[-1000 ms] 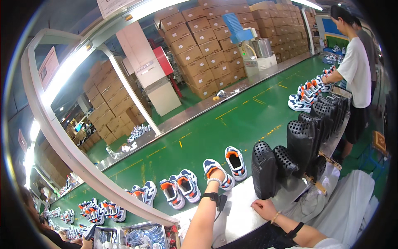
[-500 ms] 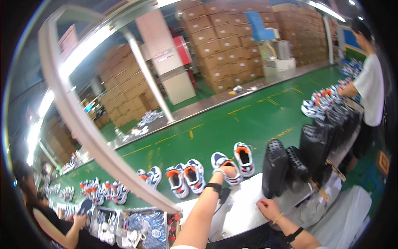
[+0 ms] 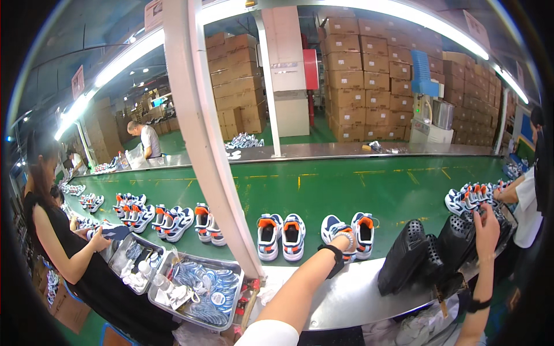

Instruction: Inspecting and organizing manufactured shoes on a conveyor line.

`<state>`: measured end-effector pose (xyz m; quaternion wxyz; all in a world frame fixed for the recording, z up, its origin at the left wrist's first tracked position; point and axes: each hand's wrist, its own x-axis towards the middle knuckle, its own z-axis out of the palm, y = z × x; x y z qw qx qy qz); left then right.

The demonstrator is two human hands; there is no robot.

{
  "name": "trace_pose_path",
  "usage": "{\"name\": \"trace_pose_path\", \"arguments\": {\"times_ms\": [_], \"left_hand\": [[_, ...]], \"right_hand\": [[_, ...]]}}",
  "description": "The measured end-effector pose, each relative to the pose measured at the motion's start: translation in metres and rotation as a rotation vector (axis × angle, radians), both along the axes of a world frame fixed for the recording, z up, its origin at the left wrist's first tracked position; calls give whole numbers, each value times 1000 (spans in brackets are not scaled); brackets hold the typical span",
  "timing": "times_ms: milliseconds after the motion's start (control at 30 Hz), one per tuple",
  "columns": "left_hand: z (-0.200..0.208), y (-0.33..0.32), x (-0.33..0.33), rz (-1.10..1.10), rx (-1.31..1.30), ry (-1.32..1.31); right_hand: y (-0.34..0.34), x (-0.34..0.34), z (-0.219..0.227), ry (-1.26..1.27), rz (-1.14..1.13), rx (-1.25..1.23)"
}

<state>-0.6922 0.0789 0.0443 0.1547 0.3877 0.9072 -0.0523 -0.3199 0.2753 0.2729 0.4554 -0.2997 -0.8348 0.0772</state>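
A blue, white and orange sneaker [image 3: 330, 225] stands on the green belt, with its pair mate [image 3: 363, 233] to its right. My left hand [image 3: 347, 241] is down at the first sneaker's opening; its fingers are hidden there. At the right, my right hand [image 3: 486, 228] is raised beside the far end of a row of black upright blocks [image 3: 402, 254] with round holes on top. Its fingers are apart, and I see nothing held in them. Whether the fingertips touch a block I cannot tell. Another sneaker pair [image 3: 281, 237] stands left of my left hand.
A white post [image 3: 210, 138] rises left of my left arm. Plastic trays [image 3: 196, 318] of laces and small parts stand at lower left. A co-worker in black [image 3: 63, 248] holds a shoe there. At the right edge, another person [image 3: 528, 199] reaches toward grouped sneakers [image 3: 464, 199].
The view has swung right and levelled. My right hand has risen from the metal ledge to the far end of the black blocks. My left hand stays at the same sneaker.
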Motion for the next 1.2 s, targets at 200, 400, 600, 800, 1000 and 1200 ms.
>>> {"name": "trace_pose_path", "arguments": {"times_ms": [200,400,600,800,1000,1200], "left_hand": [[-5,-19,27,-62,185,326],[6,-58,62,164,497,662],[-14,-85,84,95,1224,412],[-38,-108,109,287,1356,201],[-42,-119,103,332,1394,-78],[-33,-127,105,339,1428,-139]], "right_hand": [[53,-9,-41,-420,-183,211],[83,4,-25,-523,-86,37],[91,6,-15,-603,-38,-34],[-10,-15,51,-121,-28,180],[-178,-128,-3,-547,390,85],[-191,-265,-84,-976,367,-205]]}}
